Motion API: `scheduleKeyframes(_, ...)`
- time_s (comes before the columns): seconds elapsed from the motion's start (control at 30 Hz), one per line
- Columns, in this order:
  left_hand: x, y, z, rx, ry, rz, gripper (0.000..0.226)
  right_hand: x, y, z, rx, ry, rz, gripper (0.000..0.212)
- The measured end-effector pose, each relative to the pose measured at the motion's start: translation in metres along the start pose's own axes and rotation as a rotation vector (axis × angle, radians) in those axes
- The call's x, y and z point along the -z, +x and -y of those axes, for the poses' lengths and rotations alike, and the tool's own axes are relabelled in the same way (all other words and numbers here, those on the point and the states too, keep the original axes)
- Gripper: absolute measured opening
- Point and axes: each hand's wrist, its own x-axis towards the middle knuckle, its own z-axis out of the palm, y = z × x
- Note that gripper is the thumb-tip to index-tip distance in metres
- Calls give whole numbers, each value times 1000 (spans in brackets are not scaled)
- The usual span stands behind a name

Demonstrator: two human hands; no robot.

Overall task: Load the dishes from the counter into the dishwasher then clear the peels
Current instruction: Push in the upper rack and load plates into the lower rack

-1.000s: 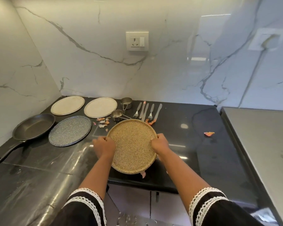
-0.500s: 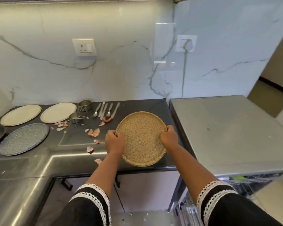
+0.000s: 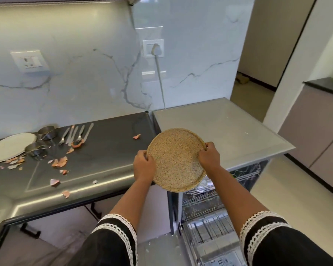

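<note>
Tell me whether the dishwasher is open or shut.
Open: the dishwasher shows wire racks pulled out below the grey top.

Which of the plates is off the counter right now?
The tan speckled plate, gripped at its rim by the left hand and right hand. The white plate lies flat on the counter.

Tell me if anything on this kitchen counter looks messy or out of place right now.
Yes: pinkish peels lie scattered across the dark counter, a few near its front edge, and one stray piece sits apart toward the back right. The cutlery, metal cups and white plate look orderly.
</note>
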Motion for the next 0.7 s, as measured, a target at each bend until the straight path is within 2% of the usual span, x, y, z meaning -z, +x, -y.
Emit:
scheduleKeyframes(0.27,-64,-46,-32,-106,103,126,24,81,-4,-46,-72,8,-126,21)
scheduleKeyframes(0.7,-134,-91,-66,-243,107,291,13,173,-18,-112,-47,-76,-220,17)
